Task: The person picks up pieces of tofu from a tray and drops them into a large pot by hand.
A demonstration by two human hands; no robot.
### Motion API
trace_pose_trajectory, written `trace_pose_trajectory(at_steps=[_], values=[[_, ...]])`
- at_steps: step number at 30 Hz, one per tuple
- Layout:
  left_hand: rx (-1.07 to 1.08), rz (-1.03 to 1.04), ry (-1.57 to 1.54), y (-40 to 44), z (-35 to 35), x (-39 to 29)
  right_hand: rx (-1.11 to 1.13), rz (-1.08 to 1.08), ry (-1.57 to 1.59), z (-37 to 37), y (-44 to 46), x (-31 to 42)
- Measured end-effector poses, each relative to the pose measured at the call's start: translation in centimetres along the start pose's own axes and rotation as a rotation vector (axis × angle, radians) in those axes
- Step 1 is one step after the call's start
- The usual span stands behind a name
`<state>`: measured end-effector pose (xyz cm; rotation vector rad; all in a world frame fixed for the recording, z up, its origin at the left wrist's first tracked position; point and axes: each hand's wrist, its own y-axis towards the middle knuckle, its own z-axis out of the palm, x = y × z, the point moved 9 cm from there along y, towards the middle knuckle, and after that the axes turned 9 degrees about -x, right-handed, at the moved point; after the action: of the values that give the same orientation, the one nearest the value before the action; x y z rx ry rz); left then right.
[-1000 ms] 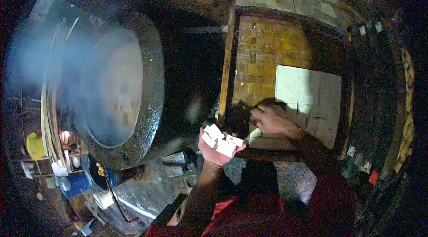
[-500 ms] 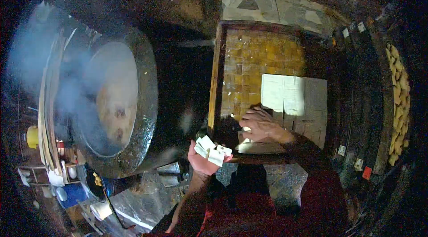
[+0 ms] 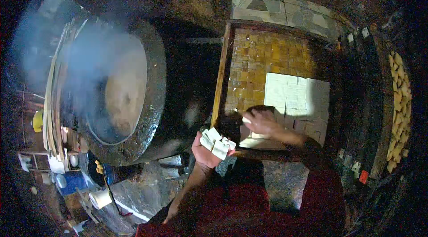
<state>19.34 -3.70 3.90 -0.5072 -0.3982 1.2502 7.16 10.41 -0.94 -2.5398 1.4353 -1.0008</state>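
Note:
Several white blocks (image 3: pixel 216 143) lie heaped in my left hand (image 3: pixel 205 155), palm up at the near left corner of a wooden-framed tray. The tray has a woven yellow-brown bottom (image 3: pixel 256 56). White slabs (image 3: pixel 296 96), set close together in rows, cover its near right part. Over the tray's near edge, my right hand (image 3: pixel 263 122) is bent downward, slightly blurred, with a small pale piece at its fingertips. Its shadow darkens the tray corner beside it.
A large round pan (image 3: pixel 127 89) steams on the left, with long wooden strips (image 3: pixel 54 98) across its far side. Yellowish pieces (image 3: pixel 398 112) are piled along the far right. A white cup (image 3: pixel 100 198) and a blue container (image 3: pixel 73 182) stand at the lower left.
My right hand has moved from the dark tray corner to the near slabs and now has a pale piece at its fingertips. My left hand still holds the blocks; the view has shifted slightly.

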Motion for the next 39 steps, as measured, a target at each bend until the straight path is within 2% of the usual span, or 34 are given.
trace_pose_trajectory(at_steps=[1, 3, 4, 5, 6, 8, 9, 11, 12, 13, 15, 16, 17, 20, 23, 25, 26, 28, 29, 30, 31, 32, 33, 36, 39], values=[[0.004, 0.0, 0.004, 0.1, 0.8, 0.2, -0.063, -0.121, 0.184, 0.0, 1.0, -0.3], [-0.166, 0.028, 0.004, 0.2, 1.3, 0.6, -0.472, -0.293, 0.581, -1.3, 3.3, -3.6], [-0.199, 0.028, 0.022, 0.2, 2.1, 0.8, -0.593, -0.237, 0.657, -3.3, 3.2, -5.1], [-0.189, 0.033, 0.015, 0.6, 2.5, 1.0, -0.557, 0.129, 1.01, -3.3, 3.4, -7.2], [-0.191, 0.045, 0.064, 1.3, 2.7, 1.1, -0.326, 0.364, 1.249, -2.6, 2.5, -7.9], [-0.168, 0.079, 0.174, 2.8, 3.7, 1.5, -0.159, 0.512, 1.558, -3.9, 0.5, -5.9], [-0.189, 0.1, 0.146, 3.7, 4.1, 2.0, -0.163, 0.505, 1.546, -4.5, -0.1, -5.2], [-0.115, 0.148, 0.157, 6.1, 4.7, 2.9, -0.001, 0.443, 1.973, -6.4, -1.6, -0.4], [-0.007, 0.111, 0.14, 8.2, 3.5, 3.6, -0.229, 0.515, 1.927, -8.0, -2.5, 1.2], [-0.12, 0.174, 0.128, 8.2, 4.3, 4.3, -0.334, 0.613, 1.714, -9.1, -3.8, 2.2], [-0.213, 0.244, 0.02, 8.4, 6.6, 5.1, -1.128, 0.3, 0.993, -12.4, -4.9, 1.8], [-0.131, 0.153, 0.035, 6.7, 10.3, 6.1, -1.189, 0.117, 0.94, -14.4, -5.7, 4.4], [-0.184, 0.285, 0.1, 6.9, 10.7, 5.2, -1.382, -0.012, 0.705, -16.5, -7.2, 6.6], [-0.09, 0.184, 0.015, 6.6, 12.9, 6.0, -1.436, 0.017, 0.583, -17.9, -7.5, 7.3], [-0.076, 0.191, -0.026, 6.3, 14.5, 5.8, -1.497, -0.109, 0.464, -20.4, -7.8, 8.6], [-0.177, 0.129, -0.019, 6.4, 14.6, 5.9, -1.615, -0.176, 0.469, -22.1, -8.7, 9.2], [-0.162, 0.134, -0.031, 6.7, 14.7, 5.6, -1.623, -0.107, 0.566, -23.0, -9.0, 9.6], [0.03, 0.046, -0.06, 7.2, 16.0, 5.8, -1.542, -0.047, 1.164, -25.1, -9.5, 9.2], [0.041, 0.048, -0.069, 6.7, 16.7, 5.4, -1.44, 0.024, 1.496, -25.2, -9.3, 8.8], [-0.033, 0.052, -0.092, 6.4, 16.7, 5.1, -1.389, -0.02, 1.404, -25.3, -9.3, 8.2], [-0.11, 0.052, -0.111, 6.0, 16.5, 5.0, -1.413, -0.044, 1.098, -26.3, -10.2, 9.0], [-0.098, 0.048, -0.113, 6.1, 16.9, 4.7, -1.453, -0.062, 0.798, -27.3, -11.2, 10.0], [-0.032, 0.059, -0.112, 6.3, 17.7, 4.2, -1.356, -0.058, 1.192, -26.1, -10.4, 9.1], [0.137, 0.062, -0.169, 7.4, 19.2, 3.1, -1.224, -0.225, 1.054, -24.7, -10.1, 11.5], [0.131, 0.067, -0.144, 6.9, 20.4, 2.3, -1.177, -0.153, 1.067, -23.5, -10.2, 14.0]])
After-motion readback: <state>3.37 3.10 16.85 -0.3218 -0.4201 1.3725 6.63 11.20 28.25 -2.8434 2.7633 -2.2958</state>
